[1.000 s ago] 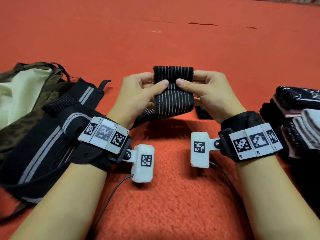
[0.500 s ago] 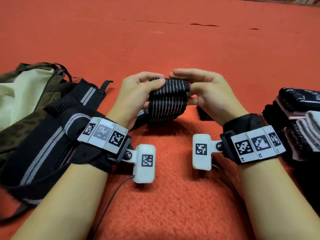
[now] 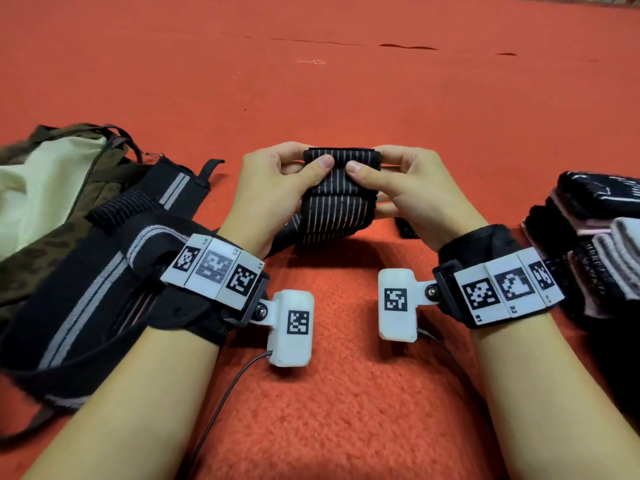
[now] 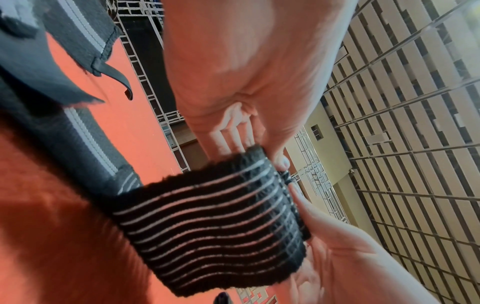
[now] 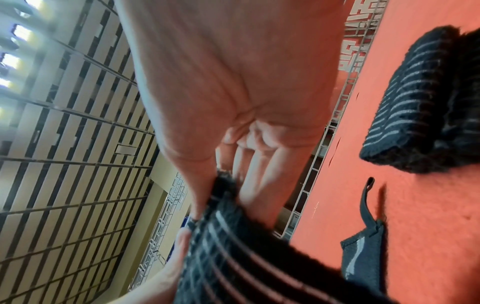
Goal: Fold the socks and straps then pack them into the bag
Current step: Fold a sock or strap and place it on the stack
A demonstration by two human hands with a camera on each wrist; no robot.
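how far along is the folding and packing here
Done: a stack of folded socks sits at the right. In hand: both the left hand and right hand grip a half-rolled striped strap, thumbs pressing the fold. Left: the wide black straps at the left lie unfolded, and the bag shows no visible contents, so packing looks unstarted.

Head camera looking down over both forearms, wrist cameras close under each palm, tilted upward, all sharing the striped strap (image 3: 337,199).

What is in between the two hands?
The striped black strap sits between the left hand and right hand, both pinching it above the red carpet, as the head view shows.
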